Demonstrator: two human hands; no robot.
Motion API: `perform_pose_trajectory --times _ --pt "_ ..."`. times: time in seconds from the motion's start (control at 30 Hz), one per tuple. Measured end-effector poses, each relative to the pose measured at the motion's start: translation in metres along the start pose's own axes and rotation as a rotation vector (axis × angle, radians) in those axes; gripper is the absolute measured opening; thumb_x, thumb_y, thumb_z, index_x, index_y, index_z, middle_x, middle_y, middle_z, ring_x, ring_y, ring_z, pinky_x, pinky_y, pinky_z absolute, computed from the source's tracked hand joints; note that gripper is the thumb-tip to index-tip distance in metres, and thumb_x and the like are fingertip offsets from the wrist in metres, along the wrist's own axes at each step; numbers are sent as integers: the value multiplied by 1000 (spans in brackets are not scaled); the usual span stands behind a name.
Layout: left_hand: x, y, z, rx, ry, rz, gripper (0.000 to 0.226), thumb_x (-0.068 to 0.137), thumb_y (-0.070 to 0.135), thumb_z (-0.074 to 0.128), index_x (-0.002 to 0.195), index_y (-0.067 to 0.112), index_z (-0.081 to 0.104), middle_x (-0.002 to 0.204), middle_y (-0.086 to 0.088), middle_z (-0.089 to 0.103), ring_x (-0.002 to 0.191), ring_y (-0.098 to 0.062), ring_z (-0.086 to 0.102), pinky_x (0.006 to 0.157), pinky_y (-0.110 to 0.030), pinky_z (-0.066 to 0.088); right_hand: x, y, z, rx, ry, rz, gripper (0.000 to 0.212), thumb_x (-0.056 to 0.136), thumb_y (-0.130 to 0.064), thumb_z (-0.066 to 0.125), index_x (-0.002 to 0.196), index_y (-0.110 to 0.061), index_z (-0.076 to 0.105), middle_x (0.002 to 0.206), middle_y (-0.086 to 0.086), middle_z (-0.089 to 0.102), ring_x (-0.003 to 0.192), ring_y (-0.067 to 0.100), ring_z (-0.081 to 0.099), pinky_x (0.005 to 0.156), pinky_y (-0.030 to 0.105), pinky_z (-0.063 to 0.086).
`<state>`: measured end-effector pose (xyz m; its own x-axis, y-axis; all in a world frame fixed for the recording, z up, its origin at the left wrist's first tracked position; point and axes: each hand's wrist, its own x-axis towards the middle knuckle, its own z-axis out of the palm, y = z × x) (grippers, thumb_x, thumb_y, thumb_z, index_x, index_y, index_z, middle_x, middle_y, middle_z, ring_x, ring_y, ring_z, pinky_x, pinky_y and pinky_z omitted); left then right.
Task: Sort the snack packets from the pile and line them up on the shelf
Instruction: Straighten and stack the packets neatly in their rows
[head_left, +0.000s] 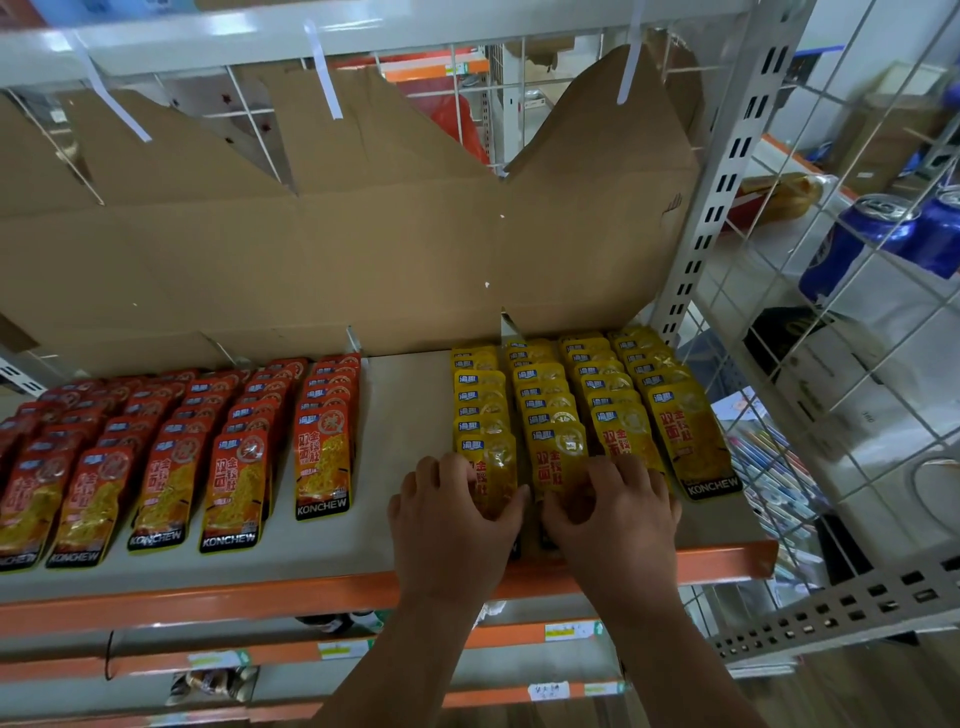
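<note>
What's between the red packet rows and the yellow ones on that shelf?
Nothing: in the head view, only a bare strip of the pale grey shelf board separates the red snack packets from the yellow snack packets.

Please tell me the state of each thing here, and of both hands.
red packets, in overlapped rows on the shelf, left side.
yellow packets, in four overlapped rows, right side.
left hand, fingers bent over the leftmost yellow row's front; grip unclear.
right hand, fingers bent over the middle yellow rows' fronts; grip unclear.
cardboard, upright at the back, top edge jagged.
blue cans, side by side, far right.
</note>
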<state>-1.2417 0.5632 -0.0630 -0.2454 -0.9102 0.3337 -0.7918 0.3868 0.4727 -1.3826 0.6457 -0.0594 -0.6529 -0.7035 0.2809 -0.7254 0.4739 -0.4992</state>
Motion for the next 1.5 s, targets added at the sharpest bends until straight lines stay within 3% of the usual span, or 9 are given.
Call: perform_pose_trajectory --times 0.1,0.3,0.53,0.63,0.83,1.03,1.5 --pt "0 0 0 2 -23 -12 53 74 80 57 89 32 41 85 11 44 78 -15 47 72 -39 46 12 -6 -7 102 9 -11 38 75 -57 54 87 -22 63 92 -4 59 90 27 56 81 46 48" --pt "2 0 0 40 -61 -28 55 72 78 53 94 29 45 91 8 49 86 -21 52 77 -40 46 70 -31 -11 124 -115 -189 20 84 -25 73 102 -16 71 97 3 68 92 28 61 74 37 51" --pt "0 -2 3 54 -39 1 54 74 76 58 97 28 51 91 9 51 85 -19 53 74 -38 47 143 -75 17 -81 -376 -321 24 98 -21 53 109 -22 74 103 3 73 91 25 66 78 34 55" --pt "-1 0 3 63 -19 5 52 74 76 59 95 29 50 90 9 50 84 -17 52 74 -37 46 161 -86 31 -124 -454 -334 26 99 -18 49 105 -23 74 96 1 72 87 23 67 83 39 57" --pt "0 0 3 69 -6 17 51 74 74 61 94 28 51 89 9 50 82 -18 51 73 -37 45 181 -93 48 -194 -508 -389 23 98 -22 56 107 -32 74 110 0 71 100 25 65 95 45 51" --pt "0 -1 3 81 5 17 51 74 73 62 94 27 53 88 10 50 81 -18 52 72 -37 45 183 -96 57 -189 -523 -405 24 93 -15 57 93 -28 76 93 -2 73 85 21 67 86 41 56" --pt "-2 0 4 77 4 -3 52 75 76 60 94 28 51 89 10 51 81 -18 52 72 -37 46 176 -92 55 -81 -488 -405 24 99 -20 55 109 -30 74 105 -4 73 92 19 67 86 43 56"
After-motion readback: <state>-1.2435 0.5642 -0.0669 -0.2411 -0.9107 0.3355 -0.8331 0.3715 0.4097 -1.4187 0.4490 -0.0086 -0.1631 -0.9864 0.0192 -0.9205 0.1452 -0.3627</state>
